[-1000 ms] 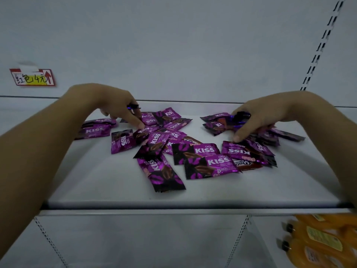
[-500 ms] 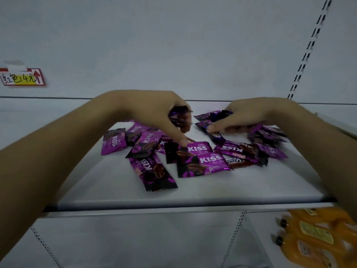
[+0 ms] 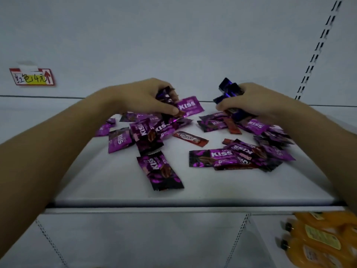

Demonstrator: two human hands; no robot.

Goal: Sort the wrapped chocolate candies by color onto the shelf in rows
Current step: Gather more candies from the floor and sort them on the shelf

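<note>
— White metal shelf board (image 3: 119,192) against a pale back panel: what lies on it?
— Loose purple foil-wrapped KISS candies (image 3: 212,157) in two untidy heaps, left and right. A few red Choco-branded wrapped bars (image 3: 190,136) lie mixed among them. No rows are formed.
— Hands?
— Left hand (image 3: 143,99): fingers curled round a bunch of purple wrappers, thumb pinching one purple KISS packet (image 3: 190,107) above the left heap. Right hand (image 3: 251,102): clenched on a bundle of dark blue-violet wrappers (image 3: 228,89), held above the right heap.
— Progress?
— Early, in my judgement. Gathering by colour is under way, the red pieces are unseparated, and laying out is not begun.
— Containers?
— None on this shelf. The lower shelf's right corner holds orange plastic bottles (image 3: 318,240). A red-bordered handwritten price tag (image 3: 31,76) sticks to the back panel.
</note>
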